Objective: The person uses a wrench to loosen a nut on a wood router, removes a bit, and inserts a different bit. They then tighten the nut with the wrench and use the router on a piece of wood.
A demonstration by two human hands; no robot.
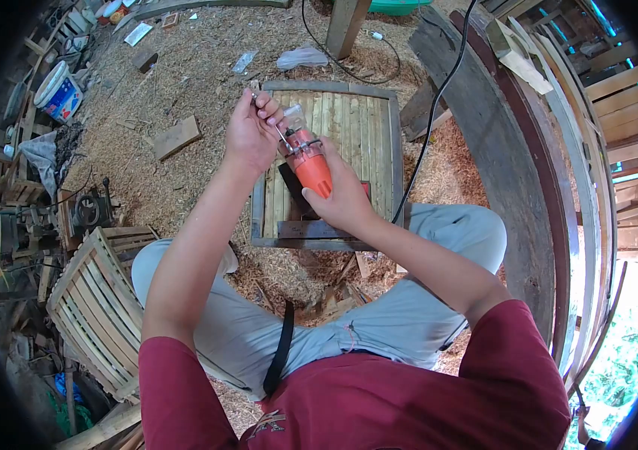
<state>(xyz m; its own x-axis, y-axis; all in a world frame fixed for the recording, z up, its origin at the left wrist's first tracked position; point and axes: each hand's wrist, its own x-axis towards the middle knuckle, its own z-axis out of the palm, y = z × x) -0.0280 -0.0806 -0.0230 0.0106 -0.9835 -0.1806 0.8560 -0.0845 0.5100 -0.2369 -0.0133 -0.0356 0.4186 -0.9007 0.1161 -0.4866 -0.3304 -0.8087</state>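
Note:
My right hand (343,191) is wrapped round the orange body of a trim router (310,163), which is tilted over a low slatted wooden table. A clear plastic part sits at the router's far end. The fingers of my left hand (254,135) are pinched on a thin metal rod (281,134) that runs down toward the router's metal collar. Whether the rod touches the collar is too small to tell. Beneath the router, a dark flat piece (290,182) lies on the slatted table (383,150), partly hidden by my right hand and the tool.
Wood shavings cover the ground, with a loose wood block (177,138) at left. A black cable (439,101) hangs past the table's right side. Long boards (495,142) line the right. A slatted panel (97,307) leans at left, below a white bucket (58,91).

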